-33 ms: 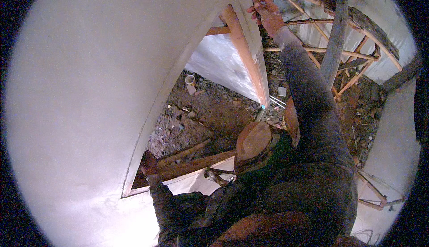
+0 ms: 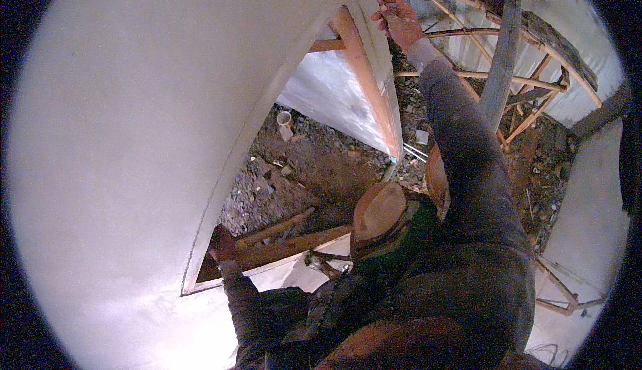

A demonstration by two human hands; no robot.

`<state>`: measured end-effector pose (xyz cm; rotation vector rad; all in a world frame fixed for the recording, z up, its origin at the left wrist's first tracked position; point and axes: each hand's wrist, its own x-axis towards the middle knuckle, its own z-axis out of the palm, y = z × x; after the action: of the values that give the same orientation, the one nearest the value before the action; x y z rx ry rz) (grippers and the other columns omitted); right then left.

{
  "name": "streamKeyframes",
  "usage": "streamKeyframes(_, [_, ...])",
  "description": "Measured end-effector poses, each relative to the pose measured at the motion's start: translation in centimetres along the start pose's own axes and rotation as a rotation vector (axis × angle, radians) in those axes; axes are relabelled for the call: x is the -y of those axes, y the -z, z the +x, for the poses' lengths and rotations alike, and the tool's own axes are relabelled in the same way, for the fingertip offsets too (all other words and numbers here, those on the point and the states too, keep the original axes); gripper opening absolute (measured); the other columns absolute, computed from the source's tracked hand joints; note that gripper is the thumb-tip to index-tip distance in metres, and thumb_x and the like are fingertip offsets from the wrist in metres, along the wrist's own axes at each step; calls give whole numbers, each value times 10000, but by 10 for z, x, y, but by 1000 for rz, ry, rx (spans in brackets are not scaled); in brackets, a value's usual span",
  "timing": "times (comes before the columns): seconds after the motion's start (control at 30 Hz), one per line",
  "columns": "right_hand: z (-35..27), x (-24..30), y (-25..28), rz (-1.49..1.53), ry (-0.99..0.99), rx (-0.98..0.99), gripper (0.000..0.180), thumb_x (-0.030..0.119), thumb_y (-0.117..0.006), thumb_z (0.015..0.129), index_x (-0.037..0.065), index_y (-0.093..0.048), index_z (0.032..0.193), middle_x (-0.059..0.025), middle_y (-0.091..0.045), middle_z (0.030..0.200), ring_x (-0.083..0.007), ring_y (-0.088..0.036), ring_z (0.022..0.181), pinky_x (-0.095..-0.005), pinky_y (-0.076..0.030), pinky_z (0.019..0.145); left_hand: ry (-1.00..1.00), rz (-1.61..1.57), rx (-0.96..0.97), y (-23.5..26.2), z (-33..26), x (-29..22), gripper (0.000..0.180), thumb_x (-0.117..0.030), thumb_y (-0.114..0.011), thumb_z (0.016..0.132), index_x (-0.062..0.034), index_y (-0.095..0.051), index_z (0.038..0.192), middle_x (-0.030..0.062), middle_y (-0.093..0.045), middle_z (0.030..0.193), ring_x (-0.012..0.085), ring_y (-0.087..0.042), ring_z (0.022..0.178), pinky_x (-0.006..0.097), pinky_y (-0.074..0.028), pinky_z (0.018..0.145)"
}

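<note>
Up high, right hand (image 2: 399, 19) fingers closed on the wall edge (image 2: 374, 35).
Left hand (image 2: 223, 244) grips the opening's lower corner; either grip slipping risks a fall onto rubble (image 2: 321, 162) below.

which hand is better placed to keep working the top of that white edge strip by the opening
Right. The right hand is raised with its fingers at the top of the white edge strip. The left hand is low, at the opening's bottom corner by the wooden beam.

two hands (image 2: 401, 19), one white cup (image 2: 284, 117)
</note>
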<state>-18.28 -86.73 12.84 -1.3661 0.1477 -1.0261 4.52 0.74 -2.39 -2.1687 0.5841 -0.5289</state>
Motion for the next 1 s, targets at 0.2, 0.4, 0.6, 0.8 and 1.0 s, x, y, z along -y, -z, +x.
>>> streamKeyframes(0.2, [58, -83, -41, -415, 473, 58, 370, -36, -570, 906, 41, -559, 1268, -67, -639, 1163, -178, -635, 840, -311, -536, 756, 82, -214, 145, -6, -48, 52, 531, -340, -584, 941, -119, -561, 1423, 136, -562, 1468, 355, -500, 1376, 575, -394, 1122])
streamKeyframes(0.4, [76, -95, -62, -454, 326, 121, 270, -18, -575, 921, 31, -636, 1179, -53, -667, 1111, -157, -622, 914, -283, -531, 784, 169, -165, -6, -12, -73, 63, 447, -317, -511, 1010, -150, -569, 1421, 114, -514, 1524, 344, -458, 1414, 574, -329, 1166])
streamKeyframes(0.6, [95, -85, 8, -187, 85, 24, 225, 70, -540, 971, 71, -648, 1168, -99, -705, 1136, -283, -669, 1013, -367, -546, 855, 101, -336, 94, 45, -20, 4, 457, -332, -541, 1000, -163, -561, 1423, 116, -520, 1516, 344, -468, 1404, 569, -352, 1145])
streamKeyframes(0.8, [64, -39, -49, -967, 393, -64, 245, 67, -476, 984, 107, -648, 1154, -146, -700, 1103, -383, -674, 1045, -432, -542, 894, 136, -302, 68, 44, -42, 34, 481, -321, -582, 972, -145, -554, 1419, 144, -549, 1475, 364, -502, 1368, 566, -390, 1115])
streamKeyframes(1.0, [55, -24, -61, -993, 367, -26, 246, 16, -477, 939, 111, -608, 1125, -151, -683, 1060, -387, -661, 1022, -431, -540, 873, 121, -291, 149, 63, -39, 32, 492, -307, -586, 967, -128, -542, 1424, 166, -555, 1457, 382, -507, 1358, 567, -400, 1106])
